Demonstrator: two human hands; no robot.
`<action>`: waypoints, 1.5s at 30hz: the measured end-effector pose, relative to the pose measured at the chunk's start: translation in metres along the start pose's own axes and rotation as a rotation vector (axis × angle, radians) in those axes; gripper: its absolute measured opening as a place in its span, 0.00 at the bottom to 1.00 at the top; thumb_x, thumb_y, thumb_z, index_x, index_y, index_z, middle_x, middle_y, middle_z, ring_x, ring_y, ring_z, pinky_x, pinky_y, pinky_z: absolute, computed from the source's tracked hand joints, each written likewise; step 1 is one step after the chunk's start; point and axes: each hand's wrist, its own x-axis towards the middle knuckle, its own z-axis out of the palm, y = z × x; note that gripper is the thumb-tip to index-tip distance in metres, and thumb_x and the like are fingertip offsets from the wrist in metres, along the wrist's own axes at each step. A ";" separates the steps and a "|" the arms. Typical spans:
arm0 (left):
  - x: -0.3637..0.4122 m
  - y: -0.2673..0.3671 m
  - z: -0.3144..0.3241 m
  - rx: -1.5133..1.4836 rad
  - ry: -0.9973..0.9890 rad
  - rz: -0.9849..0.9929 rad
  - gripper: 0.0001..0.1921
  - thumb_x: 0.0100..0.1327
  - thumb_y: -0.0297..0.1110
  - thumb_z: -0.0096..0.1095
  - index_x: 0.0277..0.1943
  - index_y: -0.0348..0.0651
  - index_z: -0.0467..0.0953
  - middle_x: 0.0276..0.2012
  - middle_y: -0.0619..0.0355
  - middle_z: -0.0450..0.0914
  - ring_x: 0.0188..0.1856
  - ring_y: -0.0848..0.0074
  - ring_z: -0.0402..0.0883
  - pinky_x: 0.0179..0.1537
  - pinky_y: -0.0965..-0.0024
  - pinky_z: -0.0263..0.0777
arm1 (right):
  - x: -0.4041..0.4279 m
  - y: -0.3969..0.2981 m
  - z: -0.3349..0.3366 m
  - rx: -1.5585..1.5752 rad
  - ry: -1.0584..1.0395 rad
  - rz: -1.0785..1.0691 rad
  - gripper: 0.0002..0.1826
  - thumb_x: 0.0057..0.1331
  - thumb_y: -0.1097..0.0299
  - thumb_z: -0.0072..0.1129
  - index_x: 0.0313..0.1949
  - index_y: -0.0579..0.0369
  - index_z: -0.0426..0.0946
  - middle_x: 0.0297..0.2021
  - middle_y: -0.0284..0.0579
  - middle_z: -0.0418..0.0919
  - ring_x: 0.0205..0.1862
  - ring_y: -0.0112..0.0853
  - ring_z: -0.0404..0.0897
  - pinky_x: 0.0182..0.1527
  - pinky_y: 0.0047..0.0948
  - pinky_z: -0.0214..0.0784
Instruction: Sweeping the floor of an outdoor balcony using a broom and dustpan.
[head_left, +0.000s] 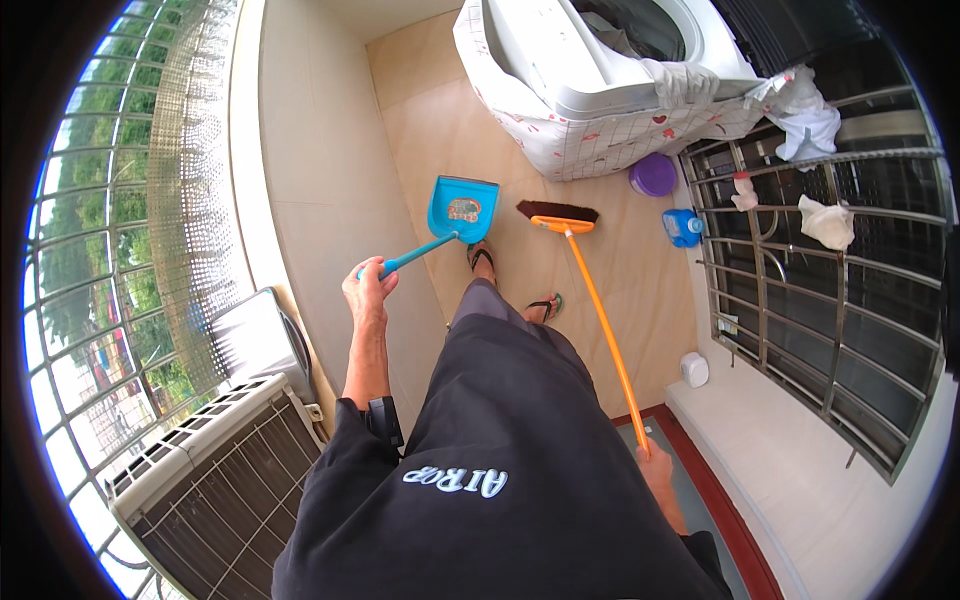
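Note:
My left hand grips the end of the handle of a blue plastic dustpan. The pan points away from me, near my foot, and a printed sticker lies on its inside. In my right hand is the upper end of an orange broom handle. The broom's dark bristle head is by the tiled floor, to the right of the dustpan and apart from it. Whether the pan touches the floor I cannot tell.
Ahead stands a washing machine in a patterned cover, its lid up. Beside it are a purple bucket and a blue bottle. Cloths hang on the window bars at right. An air-conditioner unit is at left. A red threshold lies behind.

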 end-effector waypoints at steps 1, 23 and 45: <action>0.003 0.000 0.000 -0.040 0.026 0.006 0.14 0.63 0.29 0.59 0.46 0.24 0.76 0.39 0.48 0.78 0.34 0.67 0.85 0.41 0.70 0.87 | 0.007 -0.004 0.004 -0.045 0.001 -0.022 0.15 0.68 0.58 0.55 0.50 0.49 0.78 0.32 0.59 0.82 0.38 0.59 0.81 0.41 0.54 0.72; 0.273 0.099 -0.033 -0.371 0.106 0.073 0.16 0.64 0.27 0.61 0.52 0.25 0.76 0.41 0.49 0.79 0.41 0.69 0.84 0.46 0.70 0.84 | 0.199 -0.425 0.056 -0.221 0.003 -0.288 0.14 0.67 0.61 0.54 0.46 0.57 0.78 0.30 0.64 0.80 0.38 0.61 0.80 0.39 0.53 0.71; 0.372 0.193 0.026 -0.316 0.129 0.072 0.15 0.65 0.30 0.64 0.51 0.29 0.77 0.39 0.53 0.78 0.38 0.71 0.83 0.43 0.71 0.82 | 0.299 -0.544 0.014 -0.116 -0.052 -0.188 0.15 0.66 0.59 0.55 0.44 0.57 0.78 0.36 0.61 0.82 0.43 0.58 0.81 0.44 0.51 0.72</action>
